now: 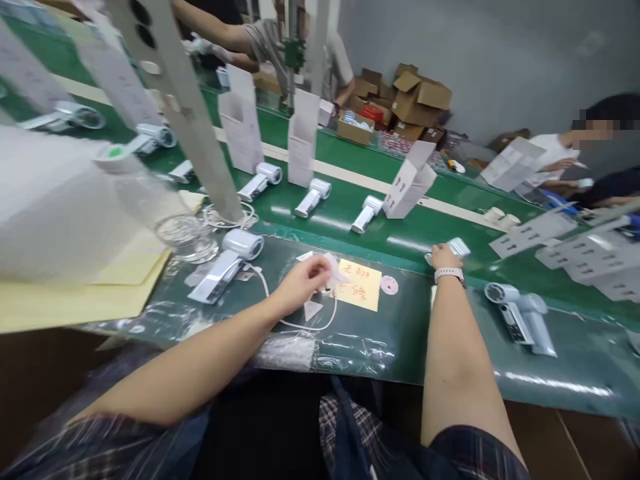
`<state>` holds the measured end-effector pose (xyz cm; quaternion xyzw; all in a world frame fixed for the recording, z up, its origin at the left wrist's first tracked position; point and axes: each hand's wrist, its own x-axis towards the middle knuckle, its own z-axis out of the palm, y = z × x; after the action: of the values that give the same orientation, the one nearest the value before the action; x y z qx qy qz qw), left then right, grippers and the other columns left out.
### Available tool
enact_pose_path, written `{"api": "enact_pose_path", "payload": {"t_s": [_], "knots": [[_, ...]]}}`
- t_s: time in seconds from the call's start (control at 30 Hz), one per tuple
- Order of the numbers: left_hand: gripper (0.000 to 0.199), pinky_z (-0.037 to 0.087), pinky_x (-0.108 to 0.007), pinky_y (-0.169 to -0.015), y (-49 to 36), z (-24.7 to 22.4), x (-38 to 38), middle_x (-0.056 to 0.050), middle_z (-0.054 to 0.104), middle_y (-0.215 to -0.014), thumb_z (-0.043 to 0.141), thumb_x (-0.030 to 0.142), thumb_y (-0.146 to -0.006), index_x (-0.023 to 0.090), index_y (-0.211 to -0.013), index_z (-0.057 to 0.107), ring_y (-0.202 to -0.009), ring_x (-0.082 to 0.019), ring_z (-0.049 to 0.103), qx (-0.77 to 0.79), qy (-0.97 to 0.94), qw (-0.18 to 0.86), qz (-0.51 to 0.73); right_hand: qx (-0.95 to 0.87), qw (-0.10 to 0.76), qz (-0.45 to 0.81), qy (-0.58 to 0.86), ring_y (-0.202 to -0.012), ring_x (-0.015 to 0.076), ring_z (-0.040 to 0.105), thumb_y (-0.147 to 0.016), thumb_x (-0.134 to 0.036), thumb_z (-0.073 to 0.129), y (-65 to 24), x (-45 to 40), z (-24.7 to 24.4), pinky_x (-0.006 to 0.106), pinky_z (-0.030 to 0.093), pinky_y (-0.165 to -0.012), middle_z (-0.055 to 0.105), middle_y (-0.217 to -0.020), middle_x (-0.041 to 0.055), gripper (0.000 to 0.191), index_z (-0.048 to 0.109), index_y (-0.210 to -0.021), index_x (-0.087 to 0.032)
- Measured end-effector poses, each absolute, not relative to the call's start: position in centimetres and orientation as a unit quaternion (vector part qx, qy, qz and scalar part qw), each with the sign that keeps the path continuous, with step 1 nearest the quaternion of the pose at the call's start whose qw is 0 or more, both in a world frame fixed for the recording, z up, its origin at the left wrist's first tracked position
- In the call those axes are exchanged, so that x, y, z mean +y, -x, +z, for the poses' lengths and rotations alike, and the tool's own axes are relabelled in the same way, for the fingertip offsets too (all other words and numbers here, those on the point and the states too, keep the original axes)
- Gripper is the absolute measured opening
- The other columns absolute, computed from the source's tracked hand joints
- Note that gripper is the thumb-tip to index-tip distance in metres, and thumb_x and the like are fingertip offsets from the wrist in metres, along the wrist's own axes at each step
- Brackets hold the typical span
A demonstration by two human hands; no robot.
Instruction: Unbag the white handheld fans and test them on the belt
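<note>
My left hand [309, 279] is closed in a pinch above the bench, with a small whitish translucent piece at its fingertips, too blurred to name. Below it curves a white cable [265, 283], which runs toward a pale blue handheld fan [225, 263] on the left. A yellow note [361, 283] with handwriting lies just right of that hand. My right hand [443, 255], arm stretched forward, grips another pale handheld fan [459, 248] at the belt's near edge; its fingers are partly hidden. Two more fans [515, 307] lie side by side to the right.
The green conveyor belt [345, 223] carries several fans and upright white boxes [407, 181]. A metal post [187, 113] and a clear plastic bottle [165, 207] stand at left, beside yellow sheets [135, 287]. Co-workers are across the belt and at right; cardboard boxes [420, 97] are piled behind.
</note>
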<state>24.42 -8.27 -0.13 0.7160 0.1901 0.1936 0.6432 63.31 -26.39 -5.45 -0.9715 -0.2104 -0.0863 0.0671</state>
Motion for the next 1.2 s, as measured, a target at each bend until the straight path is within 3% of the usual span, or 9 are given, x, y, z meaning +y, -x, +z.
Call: {"api": "enact_pose_path", "payload": {"t_s": [0.13, 0.27, 0.33, 0.47, 0.63, 0.9, 1.07, 1.2], "knots": [[0.037, 0.046, -0.028, -0.069, -24.7, -3.1, -6.8, 0.002, 0.057, -0.079, 0.069, 0.053, -0.082, 0.020, -0.096, 0.059, -0.072, -0.014, 0.055, 0.200, -0.724, 0.632, 0.189, -0.188, 0.082, -0.101, 0.973, -0.116, 0.0229, 0.067, -0.104, -0.041, 0.065, -62.4, -31.7, -5.3, 0.043, 0.060, -0.099, 0.064, -0.138, 0.0129, 0.038, 0.065, -0.135, -0.019], [0.032, 0.049, -0.033, -0.076, -23.4, -2.2, -7.9, -0.002, 0.065, -0.087, 0.060, 0.051, -0.089, 0.022, -0.099, 0.065, -0.080, -0.019, 0.061, 0.159, -0.813, 0.550, 0.111, -0.177, 0.079, -0.113, 0.975, -0.120, 0.0295, 0.066, -0.096, -0.025, 0.074, -59.7, -39.0, -5.2, 0.047, 0.055, -0.103, 0.066, -0.134, 0.0169, 0.061, 0.052, -0.152, -0.017], [0.032, 0.051, -0.036, -0.081, -23.2, -1.7, -8.7, -0.004, 0.068, -0.093, 0.057, 0.051, -0.089, 0.023, -0.102, 0.067, -0.086, -0.021, 0.063, 0.134, -0.844, 0.515, 0.073, -0.154, 0.075, -0.113, 0.979, -0.122, 0.0333, 0.065, -0.092, -0.022, 0.077, -59.0, -42.4, -5.3, 0.048, 0.052, -0.105, 0.069, -0.129, 0.0190, 0.062, 0.055, -0.150, -0.013], [0.034, 0.053, -0.039, -0.086, -23.5, -1.9, -9.2, -0.006, 0.071, -0.101, 0.055, 0.052, -0.090, 0.023, -0.103, 0.067, -0.093, -0.024, 0.066, 0.124, -0.859, 0.494, 0.045, -0.033, 0.068, -0.141, 0.987, -0.127, 0.0298, 0.063, -0.101, -0.038, 0.069, -60.0, -47.0, -5.4, 0.053, 0.052, -0.110, 0.066, -0.136, 0.0140, 0.041, 0.065, -0.135, -0.015], [0.038, 0.054, -0.040, -0.086, -24.1, -2.6, -8.2, -0.006, 0.071, -0.098, 0.054, 0.056, -0.089, 0.023, -0.101, 0.067, -0.090, -0.024, 0.066, 0.149, -0.861, 0.482, 0.062, 0.022, 0.075, -0.101, 0.992, -0.117, 0.0246, 0.068, -0.103, -0.040, 0.068, -62.6, -48.8, -5.6, 0.048, 0.060, -0.100, 0.067, -0.133, 0.0109, 0.038, 0.066, -0.133, -0.017], [0.037, 0.054, -0.037, -0.081, -24.2, -2.6, -8.4, -0.006, 0.072, -0.096, 0.056, 0.057, -0.088, 0.023, -0.098, 0.068, -0.086, -0.023, 0.066, 0.145, -0.864, 0.478, 0.065, -0.006, 0.080, -0.100, 0.992, -0.124, 0.0270, 0.064, -0.103, -0.047, 0.066, -61.8, -47.1, -6.6, 0.052, 0.055, -0.106, 0.064, -0.138, 0.0115, 0.044, 0.065, -0.135, -0.018], [0.036, 0.054, -0.036, -0.083, -24.2, -3.1, -8.2, -0.006, 0.073, -0.099, 0.057, 0.056, -0.089, 0.023, -0.101, 0.068, -0.087, -0.023, 0.065, 0.132, -0.869, 0.474, 0.052, -0.030, 0.068, -0.120, 0.990, -0.137, 0.0410, 0.051, -0.092, -0.057, 0.071, -59.7, -46.2, -8.5, 0.059, 0.040, -0.115, 0.054, -0.147, 0.0261, 0.081, 0.047, -0.155, -0.011], [0.038, 0.054, -0.037, -0.084, -24.2, -3.2, -8.2, -0.007, 0.072, -0.103, 0.056, 0.057, -0.090, 0.024, -0.104, 0.068, -0.091, -0.025, 0.066, 0.142, -0.872, 0.468, 0.033, -0.018, 0.066, -0.127, 0.990, -0.152, 0.0464, 0.032, -0.091, -0.053, 0.068, -60.3, -48.5, -7.7, 0.064, 0.030, -0.119, 0.034, -0.166, 0.0252, 0.073, 0.052, -0.154, -0.020]]}}
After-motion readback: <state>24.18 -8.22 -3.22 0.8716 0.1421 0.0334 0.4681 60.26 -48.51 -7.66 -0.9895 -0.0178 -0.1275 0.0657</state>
